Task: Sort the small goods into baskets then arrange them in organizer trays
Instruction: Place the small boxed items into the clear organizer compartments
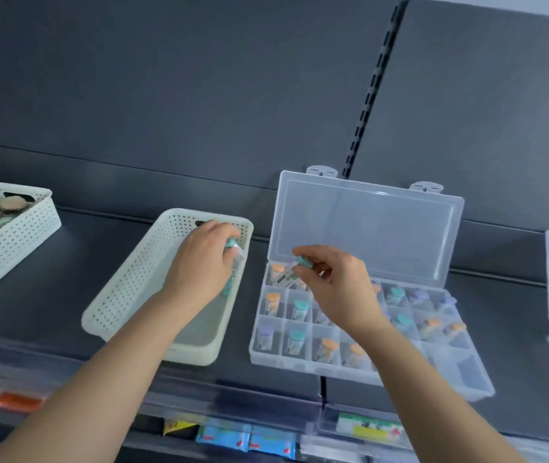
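Vial and compartment are nearly lined up. My right hand (336, 289) pinches a small clear glass-like vial with a teal cap (295, 267) between thumb and fingertips, with the other fingers loosely curled. It hangs just above the far-left corner of the clear plastic compartmented organizer tray (460, 375). The vial's long axis is tilted, cap up toward my fingers and clear body pointing down and left at the back row. I judge it has to go nearly straight down into the cell beneath. I cannot tell whether that cell is free, since my hand and the vial hide it.

My left hand (199, 262) is inside the white perforated plastic basket (126, 289) just left of the tray, fingers curled round a second teal-capped vial (233, 248). The right hand is the nearer one to the tray.

Most cells hold upright vials with matte orange, teal or purple caps. The cells at the near-right corner look bare. The tray's hinged see-through lid (366, 228) leans open against the dark grey shelf back (166, 95). The walls look smooth and slick, so a tilted vial could catch on a divider.
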`<state>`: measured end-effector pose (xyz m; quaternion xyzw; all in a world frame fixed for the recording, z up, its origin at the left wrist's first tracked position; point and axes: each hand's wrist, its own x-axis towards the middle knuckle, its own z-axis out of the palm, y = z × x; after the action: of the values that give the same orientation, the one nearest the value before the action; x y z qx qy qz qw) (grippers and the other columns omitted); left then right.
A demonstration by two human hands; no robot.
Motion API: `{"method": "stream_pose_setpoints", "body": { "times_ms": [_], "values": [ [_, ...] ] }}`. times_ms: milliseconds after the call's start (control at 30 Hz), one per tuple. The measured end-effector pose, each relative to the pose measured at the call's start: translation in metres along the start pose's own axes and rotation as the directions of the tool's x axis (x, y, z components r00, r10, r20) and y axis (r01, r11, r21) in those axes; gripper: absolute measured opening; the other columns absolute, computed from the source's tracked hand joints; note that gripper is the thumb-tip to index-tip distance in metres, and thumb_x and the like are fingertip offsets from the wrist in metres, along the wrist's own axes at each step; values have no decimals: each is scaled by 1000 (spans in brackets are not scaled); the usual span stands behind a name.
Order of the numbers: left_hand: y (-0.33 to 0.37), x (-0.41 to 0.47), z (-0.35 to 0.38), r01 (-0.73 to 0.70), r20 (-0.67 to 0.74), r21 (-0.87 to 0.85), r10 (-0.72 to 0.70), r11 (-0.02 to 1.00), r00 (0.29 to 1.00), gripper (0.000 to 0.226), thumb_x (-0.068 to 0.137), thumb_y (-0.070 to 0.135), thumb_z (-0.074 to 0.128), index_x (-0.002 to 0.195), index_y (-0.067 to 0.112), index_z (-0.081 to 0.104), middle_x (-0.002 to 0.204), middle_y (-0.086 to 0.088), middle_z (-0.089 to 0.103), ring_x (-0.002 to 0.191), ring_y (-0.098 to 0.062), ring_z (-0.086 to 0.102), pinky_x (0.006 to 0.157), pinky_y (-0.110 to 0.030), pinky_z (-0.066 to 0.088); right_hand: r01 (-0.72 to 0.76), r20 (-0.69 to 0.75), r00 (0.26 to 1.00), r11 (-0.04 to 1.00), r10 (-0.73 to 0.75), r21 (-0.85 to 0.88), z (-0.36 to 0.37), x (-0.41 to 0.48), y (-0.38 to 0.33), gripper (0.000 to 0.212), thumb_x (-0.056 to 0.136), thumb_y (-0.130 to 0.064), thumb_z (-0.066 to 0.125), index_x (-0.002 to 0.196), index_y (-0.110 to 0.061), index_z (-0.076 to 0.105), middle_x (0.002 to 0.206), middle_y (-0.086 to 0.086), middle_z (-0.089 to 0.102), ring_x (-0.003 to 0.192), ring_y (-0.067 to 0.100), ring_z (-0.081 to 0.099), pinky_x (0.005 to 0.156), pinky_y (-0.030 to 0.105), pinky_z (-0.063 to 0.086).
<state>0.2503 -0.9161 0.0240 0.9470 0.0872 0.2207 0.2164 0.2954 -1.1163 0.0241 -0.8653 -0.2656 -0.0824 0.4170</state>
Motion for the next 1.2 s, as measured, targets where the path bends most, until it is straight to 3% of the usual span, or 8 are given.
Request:
{"method": "stream_pose_setpoints", "body": {
  "times_ms": [67, 167, 333, 533, 700, 800, 900, 1200],
  "values": [
    [34, -21, 2, -41, -24, -65, 39, 997, 999, 15, 89, 11, 63, 103, 12, 64, 101, 2, 62, 86, -16, 54, 76, -27, 42, -9, -26, 1000, 1000, 8, -7, -19, -20, 14, 26, 81, -15, 73, 107, -18, 70, 80, -13, 60, 67, -5, 55, 64, 4, 40],
    [75, -47, 13, -86, 16, -132, 89, 988, 996, 11, 87, 13, 67, 98, 13, 67, 95, 4, 66, 80, -11, 55, 73, -25, 46, -30, -80, 996, 1000, 30, 0, -45, -47, 34, 20, 77, -15, 77, 95, -16, 68, 74, -14, 61, 67, -4, 56, 62, 7, 42],
    [132, -74, 37, -182, 73, -184, 198, 966, 977, 28, 91, 12, 61, 118, 14, 67, 113, 2, 67, 101, -13, 59, 89, -21, 42, 12, -116, 993, 996, -23, -92, -79, -80, 65, 15, 75, -12, 78, 87, -14, 71, 77, -10, 63, 65, 1, 55, 62, 8, 42],
    [175, -85, 72, -246, 192, -143, 271, 959, 943, 29, 95, 14, 55, 123, 15, 64, 117, 1, 61, 106, -15, 56, 89, -20, 40, 27, -94, 994, 974, -49, -223, -102, -106, 95, 14, 74, -7, 78, 87, -12, 73, 80, 1, 68, 64, 13, 56, 63, 12, 41],
    [189, -83, 94, -302, 258, -39, 302, 952, 918, 30, 96, 18, 54, 125, 17, 62, 121, 1, 62, 111, -14, 54, 95, -22, 41, -9, -78, 997, 954, -15, -298, -108, -116, 111, 12, 77, -10, 76, 89, -13, 74, 84, 1, 69, 68, 17, 60, 61, 14, 42],
    [191, -83, 104, -351, 293, 89, 312, 932, 904, 26, 96, 20, 54, 120, 17, 64, 117, 2, 64, 110, -15, 54, 98, -28, 39, -26, -43, 999, 947, 12, -321, -106, -118, 119, 12, 79, -12, 74, 92, -14, 74, 86, 1, 70, 73, 20, 62, 64, 27, 50],
    [188, -85, 111, -358, 314, 170, 294, 918, 903, 22, 95, 21, 55, 115, 21, 65, 114, 5, 64, 109, -13, 52, 97, -30, 36, -20, -10, 1000, 944, 17, -328, -101, -117, 124, 13, 80, -14, 73, 93, -15, 74, 87, 1, 70, 76, 21, 62, 65, 30, 52],
    [178, -85, 122, -320, 358, 163, 247, 933, 901, 24, 94, 22, 58, 117, 22, 65, 113, 5, 66, 107, -14, 52, 96, -30, 36, 12, 93, 995, 929, 24, -371, -94, -115, 131, 17, 85, -21, 68, 101, -17, 72, 98, -1, 70, 87, 17, 62, 75, 30, 55]
  ]
}}
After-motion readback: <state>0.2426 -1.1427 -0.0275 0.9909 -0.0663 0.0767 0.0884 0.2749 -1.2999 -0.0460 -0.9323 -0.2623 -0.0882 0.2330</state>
